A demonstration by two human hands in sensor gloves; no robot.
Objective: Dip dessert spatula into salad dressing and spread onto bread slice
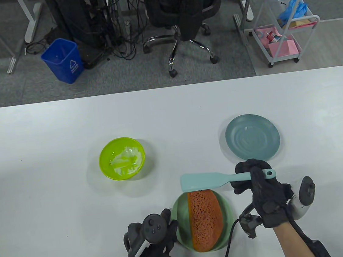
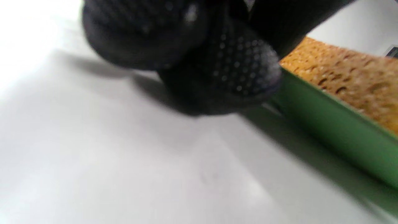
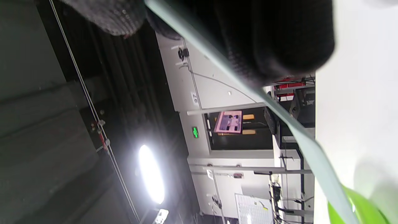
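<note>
A brown bread slice lies on a green plate near the table's front edge. My right hand grips the handle of a pale teal spatula; its blade lies flat just above the far end of the bread. The spatula also shows in the right wrist view, edge-on under my fingers. A lime green bowl with white dressing stands to the left. My left hand rests against the plate's left rim; in the left wrist view a fingertip touches the green rim beside the bread.
An empty blue-grey plate stands just behind my right hand. The lime bowl's rim shows at the bottom right of the right wrist view. Cables trail from both wrists off the front edge. The table's far edge runs across the middle of the table view.
</note>
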